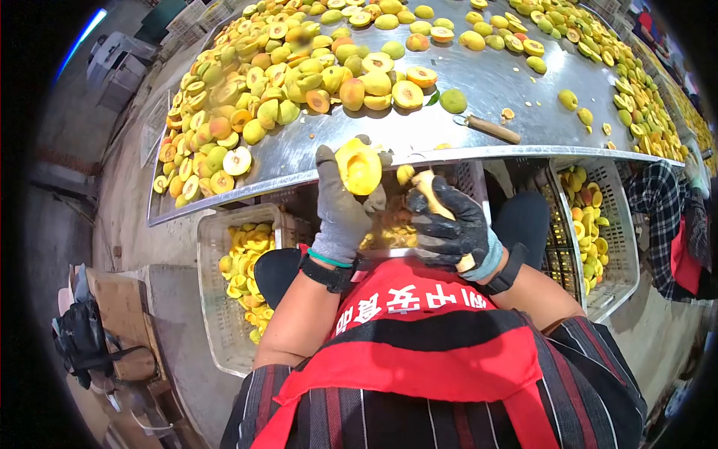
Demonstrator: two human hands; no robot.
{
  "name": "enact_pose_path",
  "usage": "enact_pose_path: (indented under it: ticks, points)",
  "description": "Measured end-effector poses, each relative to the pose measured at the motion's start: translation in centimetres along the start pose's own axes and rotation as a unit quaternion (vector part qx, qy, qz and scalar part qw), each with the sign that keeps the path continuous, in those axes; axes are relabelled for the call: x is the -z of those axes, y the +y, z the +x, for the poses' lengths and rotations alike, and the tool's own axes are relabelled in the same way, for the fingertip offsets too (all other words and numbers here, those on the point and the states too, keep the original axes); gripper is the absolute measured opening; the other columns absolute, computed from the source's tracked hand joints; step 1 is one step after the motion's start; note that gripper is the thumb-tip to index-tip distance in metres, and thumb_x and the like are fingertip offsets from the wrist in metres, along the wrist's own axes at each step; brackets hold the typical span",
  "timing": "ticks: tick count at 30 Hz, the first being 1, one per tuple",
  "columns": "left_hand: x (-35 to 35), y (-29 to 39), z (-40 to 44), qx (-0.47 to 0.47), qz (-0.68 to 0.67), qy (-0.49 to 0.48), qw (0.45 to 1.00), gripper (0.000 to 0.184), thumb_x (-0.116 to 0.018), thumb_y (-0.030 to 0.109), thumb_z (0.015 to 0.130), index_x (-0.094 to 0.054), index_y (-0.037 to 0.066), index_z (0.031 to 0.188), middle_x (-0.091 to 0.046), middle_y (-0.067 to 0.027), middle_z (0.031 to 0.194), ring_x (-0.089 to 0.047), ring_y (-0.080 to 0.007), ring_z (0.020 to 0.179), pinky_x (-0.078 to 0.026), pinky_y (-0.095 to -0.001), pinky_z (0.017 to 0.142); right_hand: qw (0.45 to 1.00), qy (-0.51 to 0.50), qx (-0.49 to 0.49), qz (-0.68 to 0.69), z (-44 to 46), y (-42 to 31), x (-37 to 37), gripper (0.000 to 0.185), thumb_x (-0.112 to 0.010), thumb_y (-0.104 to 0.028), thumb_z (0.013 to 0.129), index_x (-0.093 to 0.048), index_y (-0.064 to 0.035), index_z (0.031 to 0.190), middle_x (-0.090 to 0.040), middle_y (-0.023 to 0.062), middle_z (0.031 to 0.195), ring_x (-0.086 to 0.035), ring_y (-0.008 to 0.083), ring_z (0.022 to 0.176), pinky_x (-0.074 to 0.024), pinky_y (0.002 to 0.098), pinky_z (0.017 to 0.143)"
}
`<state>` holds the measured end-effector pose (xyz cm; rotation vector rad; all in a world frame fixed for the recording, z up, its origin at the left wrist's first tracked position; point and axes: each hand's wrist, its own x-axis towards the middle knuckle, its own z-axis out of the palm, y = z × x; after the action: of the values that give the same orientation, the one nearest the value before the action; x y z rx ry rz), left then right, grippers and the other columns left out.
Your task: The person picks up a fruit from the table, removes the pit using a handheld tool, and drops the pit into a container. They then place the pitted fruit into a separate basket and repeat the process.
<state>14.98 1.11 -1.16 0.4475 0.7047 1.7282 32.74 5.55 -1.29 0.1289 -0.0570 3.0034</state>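
Observation:
My left hand [340, 213], in a grey glove, is closed around a yellow peach half [360, 168] with a hollow in its cut face. In my right hand [449, 232], gloved in black and grey, is a wooden-handled tool [429, 193]; its handle shows above and below the fingers, and its working end cannot be made out. The two hands are apart, just before the near edge of the metal table [314, 153]. On that table lies another wooden-handled tool [492, 129] with a small metal loop.
Many halved peaches [277, 82] are heaped at the table's left, with more [643, 97] at the right. Below the edge stand a left crate [213, 299] and a right crate [617, 247], both holding peach halves. Another person's plaid sleeve [654, 209] is at far right.

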Motion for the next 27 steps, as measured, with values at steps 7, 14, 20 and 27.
enact_pose_path:
  ticks: [7,14,20,27]
  points:
    - [5.7,9.5,-6.7,-0.072,0.402,0.147,0.901,0.039,-0.045,0.032,0.091,-0.051,0.001,0.114,-0.063,-0.0108,0.089,-0.057,-0.0182,0.072,-0.046,-0.0269,0.066,0.978,0.17,0.056,-0.105,-2.5,-1.0,1.8,0.031,-0.046,-0.038,0.09,-0.049,-0.0071,0.09,-0.044,0.0015,0.054,-0.038,0.0113,0.035,-0.0317,0.0229,0.033]
    - [11.1,20.8,-6.5,-0.032,0.825,0.254,0.503,0.05,-0.064,0.036,0.076,-0.057,0.001,0.111,-0.062,-0.0181,0.102,-0.06,-0.0287,0.093,-0.045,-0.035,0.082,0.949,0.232,0.089,-0.192,-2.7,-0.2,0.4,0.032,-0.047,-0.037,0.09,-0.049,-0.0056,0.084,-0.045,0.0037,0.054,-0.043,0.0146,0.038,-0.0353,0.0242,0.034]
    - [14.6,19.5,4.4,0.078,0.895,0.174,0.402,0.06,-0.062,0.043,0.072,-0.049,0.005,0.118,-0.055,-0.0191,0.114,-0.051,-0.0337,0.108,-0.041,-0.0403,0.091,0.911,0.288,0.066,-0.287,-1.7,1.3,-1.1,0.028,-0.047,-0.032,0.092,-0.053,-0.0042,0.091,-0.051,0.0059,0.06,-0.047,0.0153,0.044,-0.0372,0.0252,0.041]
    - [13.5,17.6,5.1,0.086,0.859,0.244,0.442,0.052,-0.069,0.032,0.066,-0.054,0.001,0.105,-0.056,-0.0223,0.107,-0.055,-0.0366,0.099,-0.044,-0.0424,0.084,0.902,0.263,0.064,-0.336,-2.1,1.4,-0.7,0.028,-0.043,-0.032,0.093,-0.051,-0.0051,0.093,-0.051,0.0056,0.061,-0.045,0.0133,0.041,-0.0361,0.0237,0.04]
